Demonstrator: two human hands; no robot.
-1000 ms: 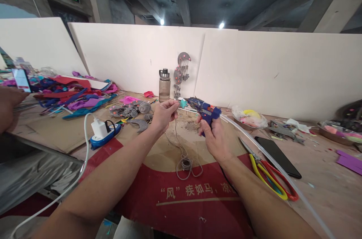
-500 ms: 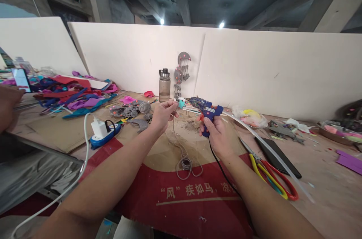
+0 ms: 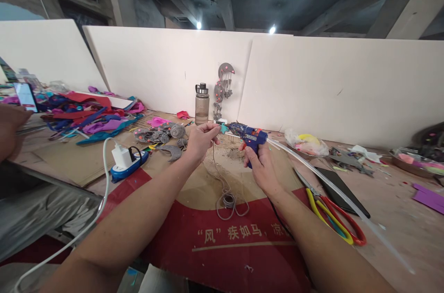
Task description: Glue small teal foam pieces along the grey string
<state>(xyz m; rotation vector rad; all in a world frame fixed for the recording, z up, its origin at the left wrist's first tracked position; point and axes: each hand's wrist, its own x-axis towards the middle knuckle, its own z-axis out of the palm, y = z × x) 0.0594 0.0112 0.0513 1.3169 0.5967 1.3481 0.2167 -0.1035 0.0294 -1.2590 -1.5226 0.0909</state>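
Between thumb and fingers, my left hand [image 3: 203,144] pinches a small teal felt piece [image 3: 224,128]. A thin grey cord [image 3: 222,177] hangs below that hand and ends in loose loops on the table. My right hand [image 3: 262,163] is wrapped round the handle of a blue glue gun [image 3: 251,137], whose nozzle points left, close to the teal piece. A long clear glue stick [image 3: 333,186] sticks out of the gun's back toward the lower right.
Scissors [image 3: 333,219] and a black flat object [image 3: 343,193] lie right of my right arm. A blue power strip [image 3: 128,168], felt scraps [image 3: 100,112] and a bottle [image 3: 201,106] stand or lie left and behind. Another person's hand [image 3: 10,126] shows at far left.
My right hand has tilted the glue gun to a more level position, and its nozzle is a little further left. The glue stick's free end has swung right and down. My left hand is nearly still.
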